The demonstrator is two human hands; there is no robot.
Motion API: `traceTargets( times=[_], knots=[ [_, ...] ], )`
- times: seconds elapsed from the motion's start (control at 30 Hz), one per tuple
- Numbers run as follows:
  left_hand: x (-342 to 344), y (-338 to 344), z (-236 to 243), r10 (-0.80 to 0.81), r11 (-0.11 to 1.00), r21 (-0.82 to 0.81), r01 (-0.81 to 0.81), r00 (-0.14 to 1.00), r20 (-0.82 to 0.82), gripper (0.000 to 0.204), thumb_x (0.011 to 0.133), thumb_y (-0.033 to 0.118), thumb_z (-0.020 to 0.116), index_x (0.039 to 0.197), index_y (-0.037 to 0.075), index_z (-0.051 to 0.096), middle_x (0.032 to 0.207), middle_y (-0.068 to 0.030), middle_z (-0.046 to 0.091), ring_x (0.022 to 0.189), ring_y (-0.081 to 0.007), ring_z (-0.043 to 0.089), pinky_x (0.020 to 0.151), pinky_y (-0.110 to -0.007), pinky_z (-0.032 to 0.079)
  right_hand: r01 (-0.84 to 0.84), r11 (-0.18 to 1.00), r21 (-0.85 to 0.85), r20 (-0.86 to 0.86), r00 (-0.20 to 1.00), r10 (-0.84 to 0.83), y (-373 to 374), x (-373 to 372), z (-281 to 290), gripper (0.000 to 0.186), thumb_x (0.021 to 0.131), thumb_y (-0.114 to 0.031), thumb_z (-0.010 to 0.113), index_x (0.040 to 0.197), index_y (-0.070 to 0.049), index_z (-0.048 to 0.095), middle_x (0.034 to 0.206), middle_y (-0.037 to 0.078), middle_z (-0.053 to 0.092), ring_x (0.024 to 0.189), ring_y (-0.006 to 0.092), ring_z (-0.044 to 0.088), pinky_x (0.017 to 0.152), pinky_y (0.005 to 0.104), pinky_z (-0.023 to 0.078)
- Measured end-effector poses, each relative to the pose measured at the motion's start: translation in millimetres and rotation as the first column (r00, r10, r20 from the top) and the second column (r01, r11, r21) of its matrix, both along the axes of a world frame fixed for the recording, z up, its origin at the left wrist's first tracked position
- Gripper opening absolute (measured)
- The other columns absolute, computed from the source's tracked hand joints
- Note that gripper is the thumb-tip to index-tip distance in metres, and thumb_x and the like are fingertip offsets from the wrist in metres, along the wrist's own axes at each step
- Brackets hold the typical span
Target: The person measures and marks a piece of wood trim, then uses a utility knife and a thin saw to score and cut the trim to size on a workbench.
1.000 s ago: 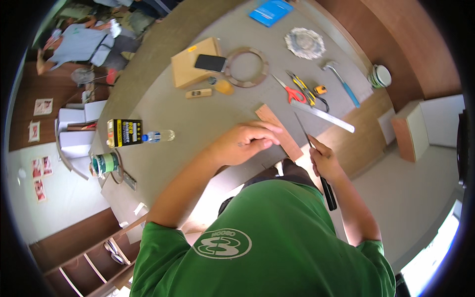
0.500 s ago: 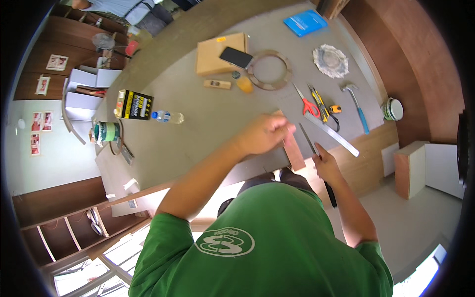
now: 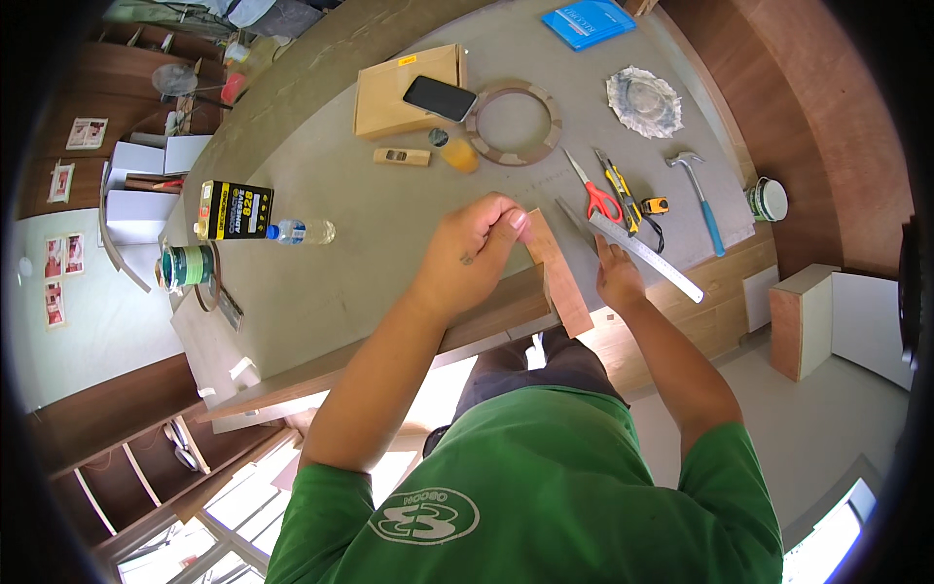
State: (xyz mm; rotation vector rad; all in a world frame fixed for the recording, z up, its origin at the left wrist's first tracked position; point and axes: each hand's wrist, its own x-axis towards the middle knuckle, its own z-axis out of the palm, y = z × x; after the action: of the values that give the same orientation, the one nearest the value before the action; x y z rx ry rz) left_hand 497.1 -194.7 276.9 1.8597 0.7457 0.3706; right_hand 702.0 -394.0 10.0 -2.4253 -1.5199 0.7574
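My left hand (image 3: 477, 243) is closed in a pinch at the far end of a reddish-brown wooden strip (image 3: 562, 282), which reaches past the table's near edge towards me. To its right, my right hand (image 3: 619, 279) is low over the tabletop with its fingers around a narrow dark file (image 3: 578, 222). The file's tapered blade points away from me, and its handle is hidden under that hand. Just beyond the right hand lie a steel ruler (image 3: 650, 259), red-handled scissors (image 3: 601, 200) and a yellow-and-black utility knife (image 3: 620, 192).
Further right are a tape measure (image 3: 655, 205) and a blue-handled hammer (image 3: 707, 209). A segmented wooden ring (image 3: 552, 136), cardboard box (image 3: 375, 107), phone (image 3: 440, 97), small wooden plane (image 3: 401, 157) and amber bottle (image 3: 459, 156) lie farther back. A black-and-yellow can (image 3: 238, 211) and water bottle (image 3: 309, 232) are left.
My right hand has moved forward, bringing the file from beside the table edge to the tabletop next to the ruler. My left hand has shifted slightly left and closed at the strip's end.
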Motion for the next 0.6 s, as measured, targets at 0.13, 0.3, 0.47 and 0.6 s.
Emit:
traceTargets(
  times=[0.13,0.3,0.47,0.6],
  knots=[
    [-2,1,1,0.024,0.999,-0.040,-0.026,0.998,-0.055,0.033,0.112,0.026,0.051,0.091,0.003,0.062,0.083,-0.0073,0.071,0.085,-0.0159,0.068,0.080,-0.033,0.053,-0.030,1.000,-0.001,-0.006,1.000,0.030,14,4,-13,0.075,0.090,-0.006,0.062,0.160,-0.010,0.036,0.131,0.018,0.058,0.123,0.0397,0.059,0.103,0.0497,0.053],
    [0,4,1,0.049,0.985,-0.162,-0.054,0.998,-0.039,0.044,0.114,0.034,0.045,0.085,0.003,0.057,0.074,-0.0101,0.066,0.085,-0.0197,0.070,0.082,-0.034,0.053,-0.021,0.998,-0.065,0.071,0.997,0.026,26,0,-23,0.078,0.089,-0.006,0.063,0.161,-0.014,0.036,0.138,0.018,0.053,0.125,0.0388,0.057,0.102,0.0486,0.053],
    [-1,12,-6,0.017,0.976,-0.217,-0.003,0.998,0.064,0.044,0.114,0.033,0.043,0.090,0.000,0.061,0.077,-0.0124,0.067,0.088,-0.0224,0.071,0.085,-0.036,0.054,0.066,0.997,0.042,0.166,0.984,-0.072,30,-20,13,0.065,0.089,-0.003,0.064,0.152,-0.012,0.051,0.135,0.017,0.055,0.120,0.0374,0.061,0.097,0.0452,0.055],
    [1,10,-16,0.091,0.991,-0.104,-0.083,0.993,0.075,0.025,0.105,0.009,0.047,0.124,-0.002,0.059,0.108,-0.0143,0.068,0.099,-0.0230,0.070,0.093,-0.037,0.054,0.438,0.810,0.390,-0.729,0.684,-0.018,31,-51,132,0.012,0.096,-0.003,0.070,0.107,-0.002,0.074,0.103,0.010,0.066,0.100,0.0248,0.066,0.087,0.0375,0.053]
  ],
)
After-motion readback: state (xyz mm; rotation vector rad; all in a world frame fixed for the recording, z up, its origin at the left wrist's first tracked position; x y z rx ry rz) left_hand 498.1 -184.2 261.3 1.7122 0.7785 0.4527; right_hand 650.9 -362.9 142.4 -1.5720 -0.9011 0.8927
